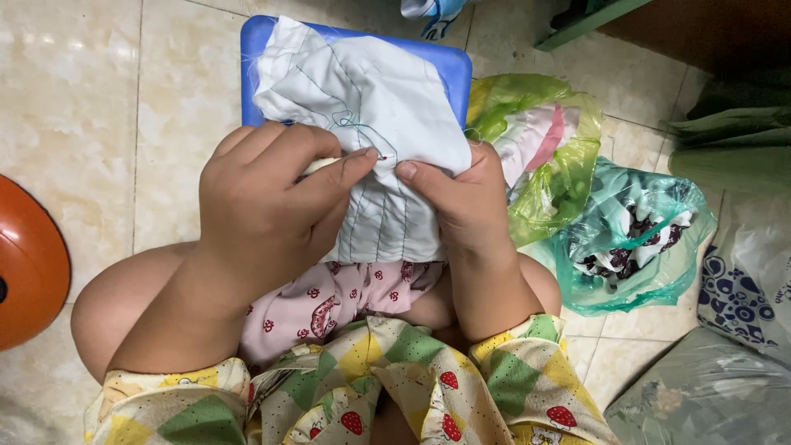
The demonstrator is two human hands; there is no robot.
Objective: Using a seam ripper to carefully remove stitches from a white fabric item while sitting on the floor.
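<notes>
A white piece of cloth (371, 99) with thin blue-green stitch lines is held up over my lap. My left hand (268, 202) pinches its front with thumb and forefinger, and a small pale object shows inside the fist. My right hand (461, 202) grips the cloth's right edge, thumb pressed on the fabric. The two thumbs nearly meet at a small red mark on the cloth. Below the cloth lies pink printed fabric (321, 305) on my lap.
A blue plastic stool (255, 49) stands behind the cloth on the tiled floor. A green bag (552, 181) of fabric and a teal bag (634, 247) sit to the right, with more bags beyond. An orange round object (29, 264) is at the left edge.
</notes>
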